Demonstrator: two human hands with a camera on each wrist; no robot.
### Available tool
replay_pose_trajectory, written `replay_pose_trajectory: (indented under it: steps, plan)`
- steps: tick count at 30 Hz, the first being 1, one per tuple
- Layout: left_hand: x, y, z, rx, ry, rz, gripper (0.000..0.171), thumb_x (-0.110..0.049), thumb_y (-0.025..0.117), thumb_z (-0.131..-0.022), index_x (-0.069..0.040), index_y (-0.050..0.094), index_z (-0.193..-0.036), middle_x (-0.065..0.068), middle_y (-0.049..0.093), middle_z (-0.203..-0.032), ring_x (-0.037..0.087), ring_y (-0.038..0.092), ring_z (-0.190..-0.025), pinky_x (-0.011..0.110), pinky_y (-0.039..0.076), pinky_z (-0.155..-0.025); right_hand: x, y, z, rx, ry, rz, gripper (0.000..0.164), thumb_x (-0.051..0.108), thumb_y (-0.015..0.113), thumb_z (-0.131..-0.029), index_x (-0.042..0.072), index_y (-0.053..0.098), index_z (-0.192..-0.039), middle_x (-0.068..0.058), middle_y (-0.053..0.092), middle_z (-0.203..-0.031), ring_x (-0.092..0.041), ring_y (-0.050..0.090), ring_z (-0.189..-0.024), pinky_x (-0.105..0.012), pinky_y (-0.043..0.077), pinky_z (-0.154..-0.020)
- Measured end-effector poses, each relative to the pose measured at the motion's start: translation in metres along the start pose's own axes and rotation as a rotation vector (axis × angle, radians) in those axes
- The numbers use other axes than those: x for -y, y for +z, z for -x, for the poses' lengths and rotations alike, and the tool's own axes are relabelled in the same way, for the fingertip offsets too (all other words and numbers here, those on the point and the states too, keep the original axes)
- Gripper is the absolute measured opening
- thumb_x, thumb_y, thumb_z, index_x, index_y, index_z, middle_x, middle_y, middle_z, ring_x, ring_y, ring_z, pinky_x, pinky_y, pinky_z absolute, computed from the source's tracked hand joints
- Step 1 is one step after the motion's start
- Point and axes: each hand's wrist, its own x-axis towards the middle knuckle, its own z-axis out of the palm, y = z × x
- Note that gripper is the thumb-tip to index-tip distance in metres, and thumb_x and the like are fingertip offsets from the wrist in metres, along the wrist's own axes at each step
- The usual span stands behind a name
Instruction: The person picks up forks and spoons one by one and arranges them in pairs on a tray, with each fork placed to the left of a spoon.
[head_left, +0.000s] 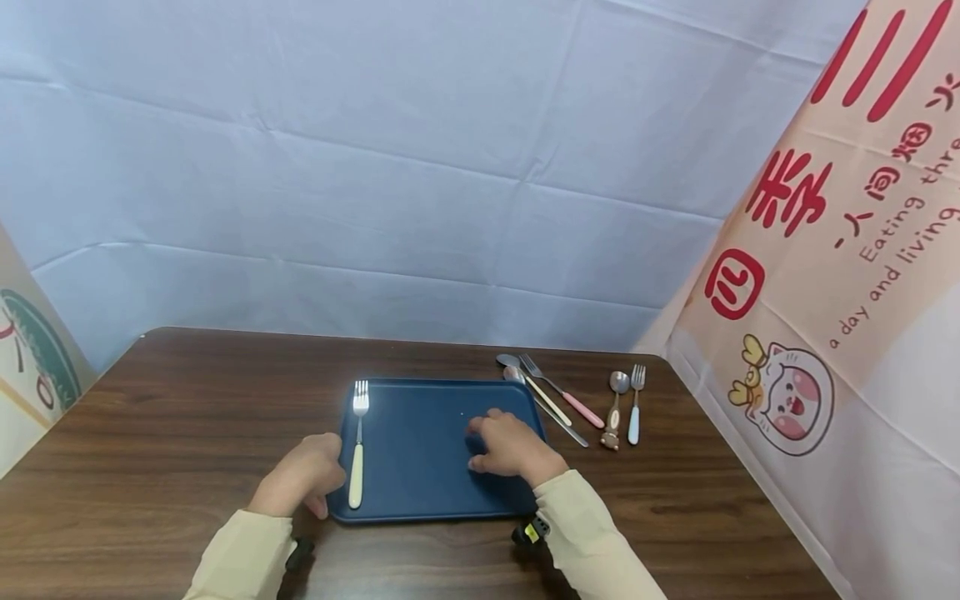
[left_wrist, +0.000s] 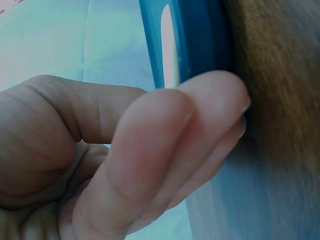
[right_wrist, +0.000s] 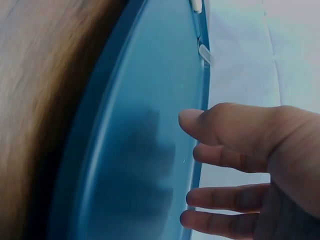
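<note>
A dark blue rectangular tray [head_left: 420, 450] lies on the table. Along its left side, tines away from me, rests a fork [head_left: 356, 475] with a cream handle. My left hand [head_left: 306, 475] is at the tray's left edge, fingers loosely bent; whether they touch the rim is hard to tell. In the left wrist view, its fingertips [left_wrist: 150, 135] overlap the tray's side, hiding part of the rim. Over the right half of the tray is my right hand [head_left: 513, 450], fingers spread, nothing held. Its shadow falls on the tray's surface [right_wrist: 145, 90] in the right wrist view.
Right of the tray, a fork with a pink handle [head_left: 581, 408] lies beside overlapping cutlery [head_left: 553, 402]. Farther right are a spoon with a brown bear-shaped handle [head_left: 612, 425] and a light-blue-handled fork [head_left: 634, 425]. A pale cloth [head_left: 375, 167] hangs behind the wooden table [head_left: 187, 400].
</note>
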Motion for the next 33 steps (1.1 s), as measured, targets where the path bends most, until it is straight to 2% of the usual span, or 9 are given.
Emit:
replay_pose_trajectory:
  steps: [2,10,14,21,33]
  plan:
    - [0.0,0.0,0.0,0.002,-0.001,0.002,0.014,0.01,0.048,-0.083,0.014,0.048,-0.096,0.021,0.051,-0.07,0.021,0.059,-0.042,0.03,0.05,-0.048,-0.004,-0.001,0.0,0.002,0.0,-0.005,0.041,0.024,0.073,-0.08,0.007,0.063,-0.116,-0.011,0.056,-0.108,-0.027,0.054,-0.098,-0.042,0.046,-0.081]
    - [0.001,0.0,0.0,0.003,-0.008,-0.002,0.021,0.01,0.049,-0.083,0.017,0.047,-0.102,0.025,0.052,-0.077,0.021,0.059,-0.042,0.03,0.05,-0.049,-0.02,-0.004,0.002,-0.036,0.053,-0.071,0.041,0.017,0.075,-0.079,0.004,0.062,-0.116,-0.013,0.055,-0.106,-0.027,0.054,-0.094,-0.042,0.047,-0.077]
    - [0.002,0.0,0.0,-0.006,0.011,0.007,0.019,0.011,0.049,-0.082,0.016,0.048,-0.1,0.024,0.052,-0.077,0.021,0.059,-0.042,0.03,0.05,-0.049,-0.028,-0.005,0.004,-0.059,0.086,-0.105,0.043,0.014,0.075,-0.078,0.003,0.061,-0.117,-0.014,0.055,-0.108,-0.027,0.054,-0.093,-0.041,0.047,-0.076]
    - [0.0,0.0,0.001,-0.006,0.005,0.005,0.02,0.011,0.049,-0.082,0.017,0.048,-0.102,0.024,0.052,-0.076,0.021,0.059,-0.042,0.03,0.05,-0.048,-0.042,-0.007,0.01,-0.084,0.14,-0.095,0.044,0.013,0.075,-0.077,0.002,0.06,-0.117,-0.015,0.055,-0.111,-0.029,0.054,-0.1,-0.042,0.046,-0.08]
    - [-0.001,0.001,-0.001,-0.004,-0.004,-0.007,0.022,0.011,0.049,-0.082,0.017,0.048,-0.103,0.026,0.052,-0.08,0.02,0.059,-0.042,0.029,0.049,-0.046,-0.068,-0.006,0.021,-0.137,0.208,-0.097,0.038,0.013,0.073,-0.079,0.0,0.062,-0.112,-0.013,0.058,-0.103,-0.026,0.055,-0.094,-0.042,0.046,-0.079]
